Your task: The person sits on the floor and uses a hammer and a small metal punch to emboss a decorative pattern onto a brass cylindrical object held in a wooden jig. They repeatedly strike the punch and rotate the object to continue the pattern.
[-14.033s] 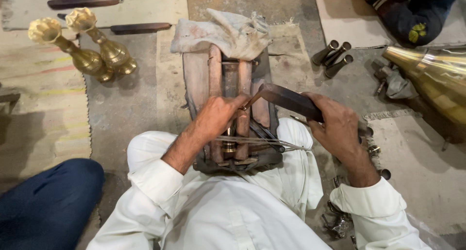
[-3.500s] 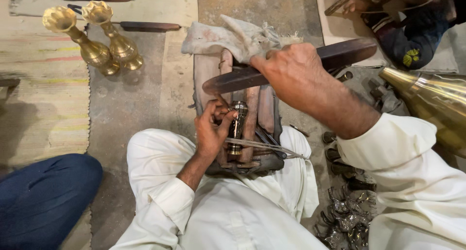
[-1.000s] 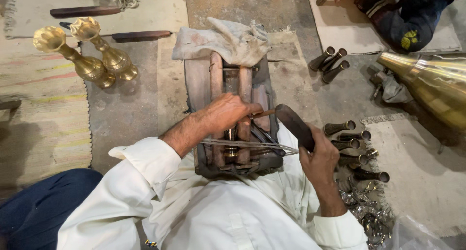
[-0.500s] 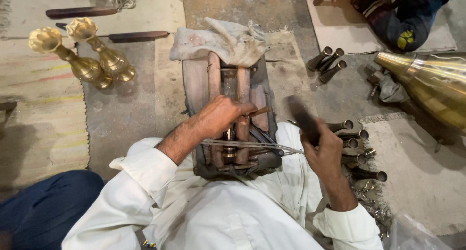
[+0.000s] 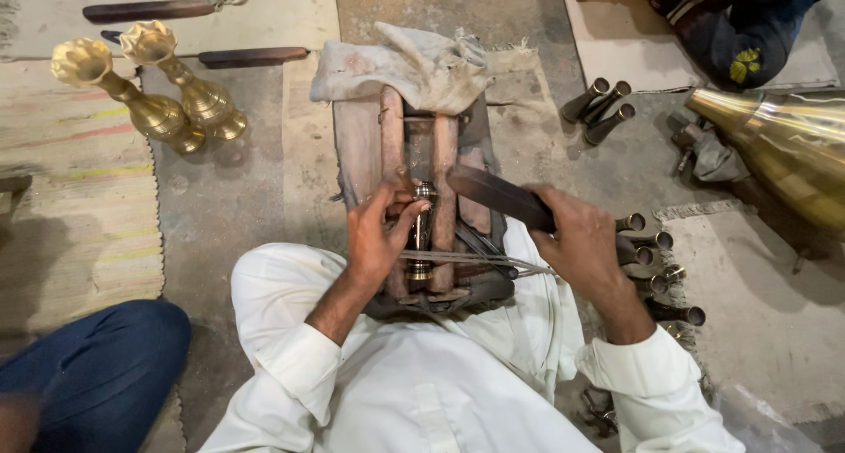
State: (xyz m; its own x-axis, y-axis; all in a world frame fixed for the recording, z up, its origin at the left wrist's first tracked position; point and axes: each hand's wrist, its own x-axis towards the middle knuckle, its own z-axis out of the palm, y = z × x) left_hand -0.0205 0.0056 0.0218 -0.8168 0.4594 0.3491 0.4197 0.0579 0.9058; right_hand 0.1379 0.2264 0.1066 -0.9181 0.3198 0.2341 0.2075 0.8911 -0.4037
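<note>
The left hand [image 5: 377, 237] pinches a small dark metal cylinder [image 5: 422, 233] mounted upright between the two wooden rails of a worn block [image 5: 361, 145]. The right hand [image 5: 576, 242] clamps a long dark flat file [image 5: 497, 196], its tip touching the cylinder.

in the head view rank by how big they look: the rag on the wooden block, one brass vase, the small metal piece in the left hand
1. Rag
2. Brass vase, though it lies farther from the camera, so its place is less sure
3. Metal piece at the left hand
</note>
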